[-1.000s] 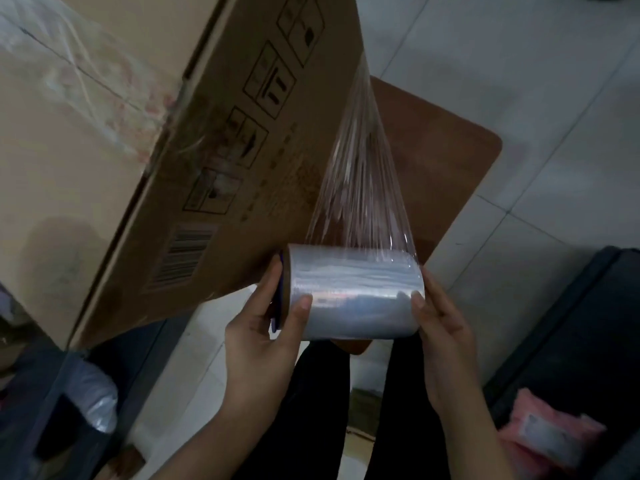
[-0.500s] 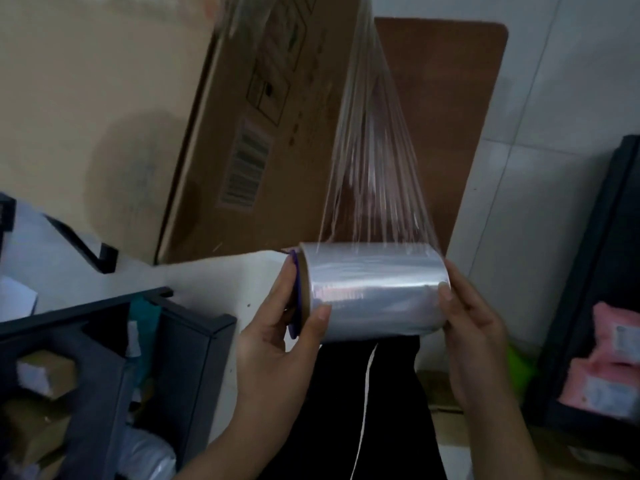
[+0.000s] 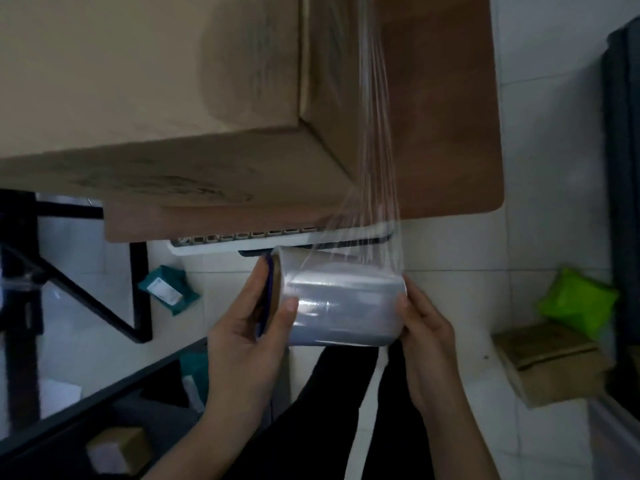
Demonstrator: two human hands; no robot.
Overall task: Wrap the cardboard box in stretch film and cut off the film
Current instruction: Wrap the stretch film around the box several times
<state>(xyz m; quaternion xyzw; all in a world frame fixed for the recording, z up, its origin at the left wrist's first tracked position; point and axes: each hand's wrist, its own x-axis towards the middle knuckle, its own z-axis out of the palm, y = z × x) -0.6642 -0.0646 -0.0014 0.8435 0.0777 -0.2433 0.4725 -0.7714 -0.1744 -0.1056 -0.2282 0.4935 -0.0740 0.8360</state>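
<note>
A large cardboard box (image 3: pixel 145 81) fills the upper left of the head view and rests on a brown table (image 3: pixel 446 126). I hold a roll of clear stretch film (image 3: pixel 343 306) level below the box's near right corner. My left hand (image 3: pixel 249 327) grips the roll's left end, thumb on the film. My right hand (image 3: pixel 426 334) grips the right end. A taut sheet of film (image 3: pixel 374 150) runs from the roll up along the box's right side, out of the frame's top.
Under the table edge lies a white tray-like rack (image 3: pixel 277 244). Black frame legs (image 3: pixel 138 289) stand at left. On the tiled floor lie a teal packet (image 3: pixel 166 289), a green packet (image 3: pixel 578 303) and a small cardboard box (image 3: pixel 550 362). A dark shelf (image 3: pixel 623 168) stands at right.
The view has swung around the box: its near corner now faces me. Both hands carried the roll right and down around that corner, drawing out more film.
</note>
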